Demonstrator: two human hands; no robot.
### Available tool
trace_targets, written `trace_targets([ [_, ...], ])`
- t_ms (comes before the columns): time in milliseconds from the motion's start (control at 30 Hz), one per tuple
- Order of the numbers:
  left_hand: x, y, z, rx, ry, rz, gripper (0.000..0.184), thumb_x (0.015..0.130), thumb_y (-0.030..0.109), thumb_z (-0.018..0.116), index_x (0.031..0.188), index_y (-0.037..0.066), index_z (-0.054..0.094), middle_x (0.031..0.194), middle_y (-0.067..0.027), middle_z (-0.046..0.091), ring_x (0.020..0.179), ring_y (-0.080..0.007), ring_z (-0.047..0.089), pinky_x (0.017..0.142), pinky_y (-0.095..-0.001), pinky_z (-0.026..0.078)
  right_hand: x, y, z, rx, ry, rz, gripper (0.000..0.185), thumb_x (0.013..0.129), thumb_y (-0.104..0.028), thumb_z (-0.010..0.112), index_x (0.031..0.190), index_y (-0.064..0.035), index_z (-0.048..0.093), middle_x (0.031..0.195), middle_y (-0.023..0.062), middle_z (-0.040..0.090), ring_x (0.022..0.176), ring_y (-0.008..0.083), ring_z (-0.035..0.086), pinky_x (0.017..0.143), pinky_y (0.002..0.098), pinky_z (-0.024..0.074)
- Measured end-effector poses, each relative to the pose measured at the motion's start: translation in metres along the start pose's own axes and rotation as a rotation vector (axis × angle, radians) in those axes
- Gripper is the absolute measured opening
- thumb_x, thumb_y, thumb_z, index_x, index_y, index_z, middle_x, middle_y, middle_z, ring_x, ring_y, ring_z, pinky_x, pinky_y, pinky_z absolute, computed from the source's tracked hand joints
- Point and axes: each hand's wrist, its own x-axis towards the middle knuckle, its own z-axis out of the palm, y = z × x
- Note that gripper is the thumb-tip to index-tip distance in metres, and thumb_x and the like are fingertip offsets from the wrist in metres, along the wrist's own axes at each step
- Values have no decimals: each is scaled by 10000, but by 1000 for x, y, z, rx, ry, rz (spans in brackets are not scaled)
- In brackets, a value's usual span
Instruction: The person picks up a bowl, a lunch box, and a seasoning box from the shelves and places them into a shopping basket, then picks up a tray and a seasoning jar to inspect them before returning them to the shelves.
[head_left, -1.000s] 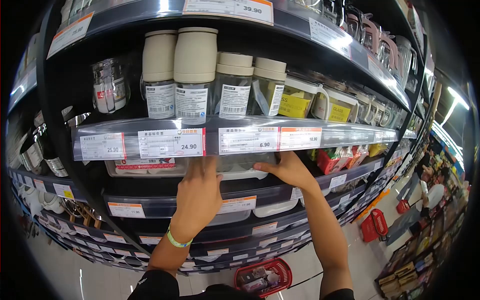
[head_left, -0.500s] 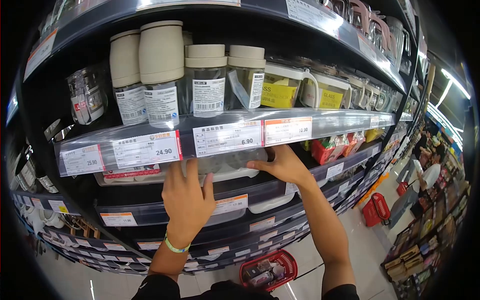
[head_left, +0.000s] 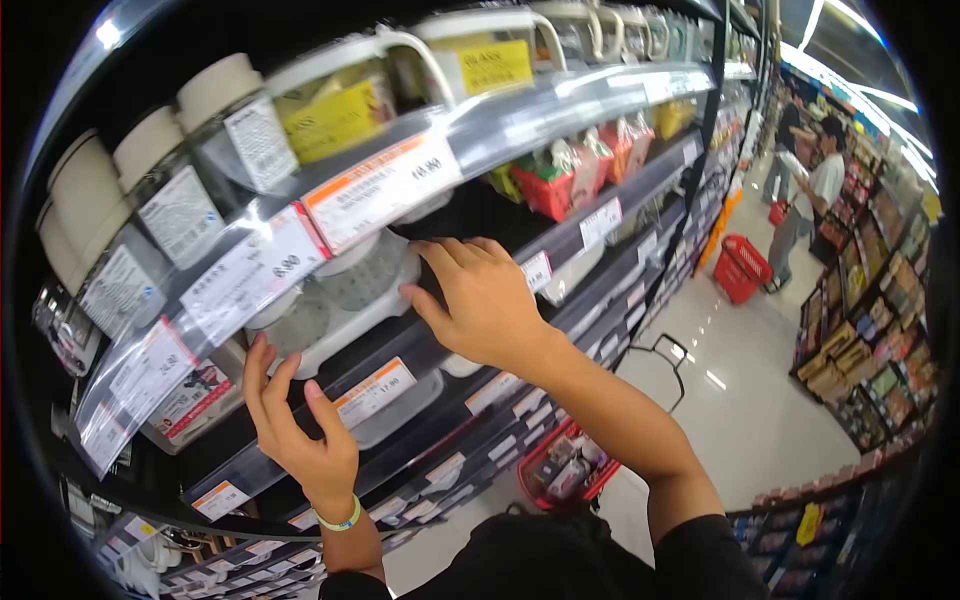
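Note:
A clear-topped plastic container with a white base (head_left: 350, 327) sits on the shelf below the price labels. Grey, speckled rounded shapes show through it. Around its right end my right hand (head_left: 480, 305) is closed, thumb at the front corner and fingers over the side. My left hand (head_left: 305, 440) is at the left end, fingers spread and pointing up, thumb apart. Whether its fingertips touch the container I cannot tell. A wristband (head_left: 338, 515) circles my left wrist. Left of the container lies a box with a red-printed label (head_left: 195, 405).
Beige-lidded bottles (head_left: 180, 215) and lidded jugs with yellow labels (head_left: 340, 115) line the shelf above. Red packages (head_left: 565, 180) sit to the right. A red basket with goods (head_left: 565, 465) is on the floor below. Another red basket (head_left: 740, 268) and people (head_left: 805, 190) are farther down the aisle.
My view has turned right and tilted, with the shelf now slanting and closer. The right hand's fingers have come into sight at the container's end. My left hand's fingers have spread.

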Motion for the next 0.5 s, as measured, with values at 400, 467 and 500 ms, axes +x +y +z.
trace_targets([
  [400, -77, 28, 23, -79, -308, 88, 206, 852, 31, 548, 996, 61, 692, 1244, -154, 665, 1227, -342, 579, 1171, -551, 181, -83, -4, -17, 179, 107, 27, 390, 807, -46, 677, 1191, -38, 611, 1257, 142, 599, 1233, 385, 528, 1081, 504, 381],
  [467, -111, 29, 42, -375, -360, 68, 194, 817, -22, 548, 939, 51, 681, 1114, -133, 708, 1100, -333, 654, 1107, -543, 344, -136, 13, -6, 321, 66, 143, 335, 802, 10, 645, 1134, -28, 625, 1204, 147, 620, 1145, 384, 582, 991, 467, 455],
  [500, -130, 26, 57, -486, -430, 24, 184, 822, -26, 545, 935, 37, 676, 1084, -131, 708, 1041, -327, 669, 1052, -523, 412, -170, 21, 0, 416, 9, 264, 317, 800, 28, 625, 1112, -30, 628, 1171, 148, 633, 1099, 370, 605, 939, 440, 486],
])
